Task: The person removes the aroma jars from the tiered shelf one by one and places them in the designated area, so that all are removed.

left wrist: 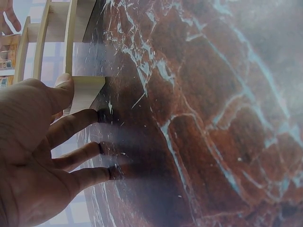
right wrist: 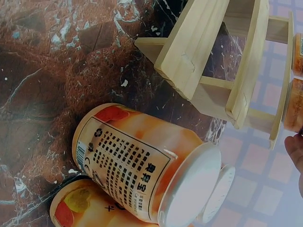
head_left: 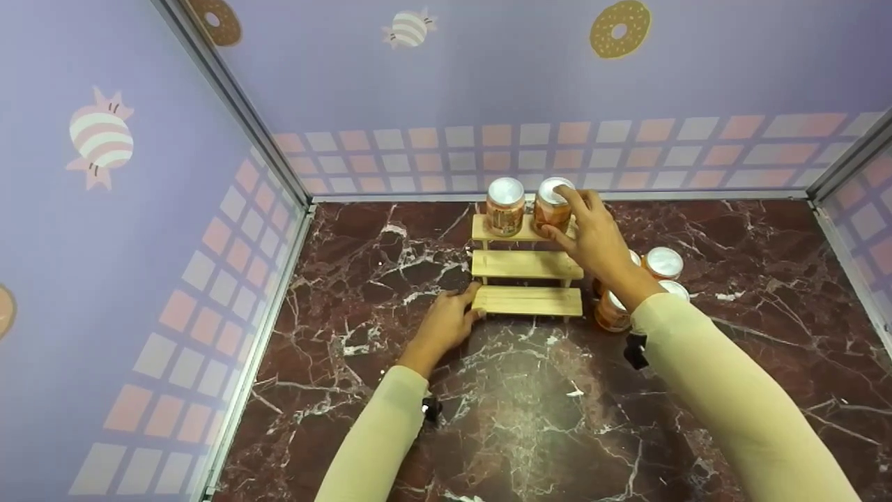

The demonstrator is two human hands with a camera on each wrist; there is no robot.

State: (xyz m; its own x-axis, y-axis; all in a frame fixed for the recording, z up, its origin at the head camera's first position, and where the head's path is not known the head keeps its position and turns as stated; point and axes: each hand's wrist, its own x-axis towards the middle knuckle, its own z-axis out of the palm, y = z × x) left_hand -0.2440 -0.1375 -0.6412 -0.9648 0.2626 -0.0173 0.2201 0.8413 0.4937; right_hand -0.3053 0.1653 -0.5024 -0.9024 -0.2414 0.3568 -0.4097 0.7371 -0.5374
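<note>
A three-step wooden display stand (head_left: 527, 263) stands by the back wall. My left hand (head_left: 446, 322) holds the left end of its lowest step, thumb at the front edge (left wrist: 68, 49); the other fingers stretch down to the tabletop. On the top step, my right hand (head_left: 598, 237) grips a jar of orange-coloured contents with a white lid (head_left: 550, 211), fingers over the lid and thumb low on its side. A matching jar (head_left: 505, 209) sits upright to its left. The lower two steps carry nothing.
Several more white-lidded jars (head_left: 663, 263) stand grouped right of the stand, partly hidden by my right forearm; one printed label (right wrist: 125, 165) shows in the right wrist view. Patterned purple walls (head_left: 488, 84) enclose the dark marbled tabletop (head_left: 529, 418).
</note>
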